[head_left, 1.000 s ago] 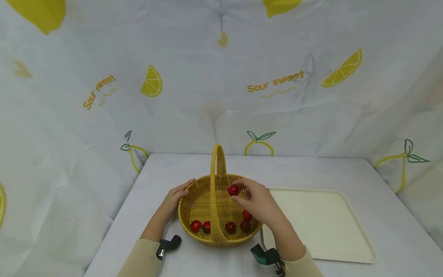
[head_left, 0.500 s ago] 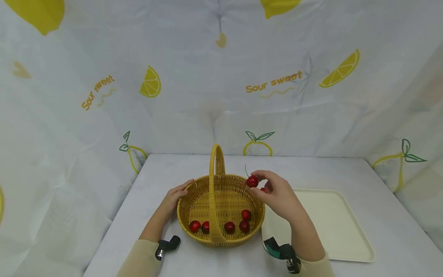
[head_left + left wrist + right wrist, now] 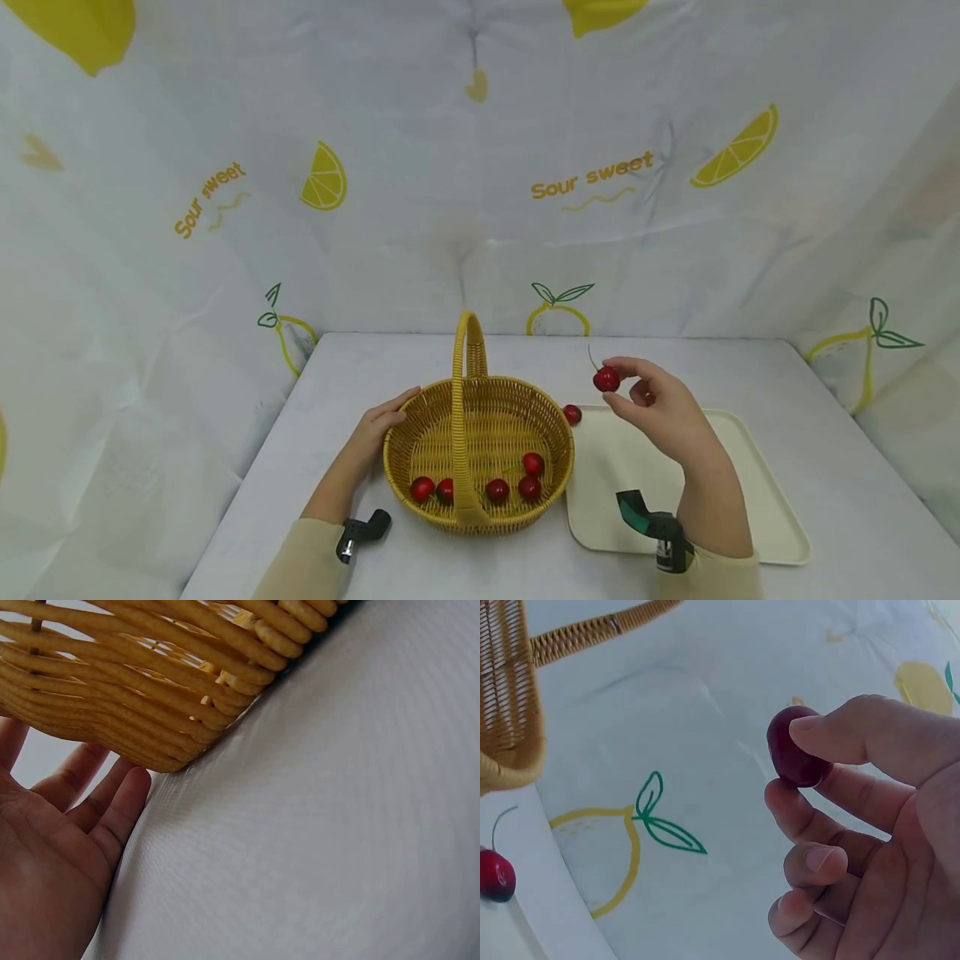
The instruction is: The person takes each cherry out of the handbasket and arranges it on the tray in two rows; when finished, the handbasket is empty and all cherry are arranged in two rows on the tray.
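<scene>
Wicker basket (image 3: 480, 442) holding five cherries (image 3: 497, 490), left hand (image 3: 372, 433) flat against its left wall (fingers straight), right hand (image 3: 660, 408) pinching a cherry (image 3: 606, 380) above the cream tray (image 3: 750, 508), a stray cherry (image 3: 572, 414) by the tray's far-left corner, its stem clear only from the right wrist.

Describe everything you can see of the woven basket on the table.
The basket is oval, woven from yellow wicker-like strands, with a tall arched handle running front to back. It stands upright on the white table, left of the cream tray. Five red cherries lie inside. The left hand rests against its left rim.
</scene>
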The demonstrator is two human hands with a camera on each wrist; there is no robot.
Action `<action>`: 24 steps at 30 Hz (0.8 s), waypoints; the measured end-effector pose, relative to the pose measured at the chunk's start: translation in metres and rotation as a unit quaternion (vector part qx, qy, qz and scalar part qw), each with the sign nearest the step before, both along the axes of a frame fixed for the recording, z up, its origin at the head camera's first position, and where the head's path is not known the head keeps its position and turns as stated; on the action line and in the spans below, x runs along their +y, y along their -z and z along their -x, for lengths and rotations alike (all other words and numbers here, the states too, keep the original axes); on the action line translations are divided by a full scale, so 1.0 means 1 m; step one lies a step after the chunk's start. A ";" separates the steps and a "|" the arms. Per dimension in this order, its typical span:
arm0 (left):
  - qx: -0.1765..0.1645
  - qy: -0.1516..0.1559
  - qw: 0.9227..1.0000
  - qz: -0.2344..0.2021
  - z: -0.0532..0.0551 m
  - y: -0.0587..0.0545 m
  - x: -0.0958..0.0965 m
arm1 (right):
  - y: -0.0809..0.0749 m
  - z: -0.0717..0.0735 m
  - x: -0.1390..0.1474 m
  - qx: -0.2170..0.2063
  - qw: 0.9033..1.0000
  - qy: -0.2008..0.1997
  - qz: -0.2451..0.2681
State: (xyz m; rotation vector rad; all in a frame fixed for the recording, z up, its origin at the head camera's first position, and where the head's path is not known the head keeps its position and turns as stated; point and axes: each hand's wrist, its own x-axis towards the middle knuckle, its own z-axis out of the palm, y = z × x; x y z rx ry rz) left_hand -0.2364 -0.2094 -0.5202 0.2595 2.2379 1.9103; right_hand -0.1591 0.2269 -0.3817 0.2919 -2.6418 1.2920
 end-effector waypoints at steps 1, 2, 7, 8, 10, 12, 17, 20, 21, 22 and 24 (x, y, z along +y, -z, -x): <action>0.001 -0.001 1.000 0.000 0.000 0.000 0.000 | 0.001 0.000 0.005 -0.001 1.000 0.003 0.001; 0.002 0.000 1.000 0.000 0.000 0.000 0.000 | 0.002 0.000 0.010 -0.001 1.000 0.006 0.004; 0.006 0.001 1.000 0.002 -0.001 -0.002 0.000 | 0.014 0.005 0.030 0.000 1.000 0.023 0.001; 0.006 0.001 1.000 0.002 -0.002 -0.002 0.001 | 0.016 0.007 0.033 -0.002 1.000 0.028 -0.001; 0.006 0.001 1.000 0.003 -0.002 -0.003 0.001 | 0.023 0.011 0.038 -0.010 0.999 0.034 -0.006; 0.006 0.002 1.000 0.003 -0.002 -0.004 0.001 | 0.029 0.015 0.043 -0.025 0.999 0.036 -0.003; 0.006 0.004 1.000 0.005 -0.003 -0.003 0.001 | 0.051 0.027 0.051 -0.076 0.996 0.034 0.011; 0.007 0.005 1.000 0.004 -0.003 -0.003 0.001 | 0.065 0.034 0.053 -0.103 0.994 0.034 0.015; 0.007 0.005 1.000 0.005 -0.002 -0.003 0.001 | 0.070 0.036 0.053 -0.111 0.993 0.035 0.015; 0.008 0.004 1.000 0.005 -0.002 -0.002 0.001 | 0.074 0.038 0.053 -0.119 0.992 0.037 0.014; 0.008 0.001 1.000 0.005 -0.001 -0.001 0.000 | 0.081 0.042 0.054 -0.134 0.990 0.034 0.014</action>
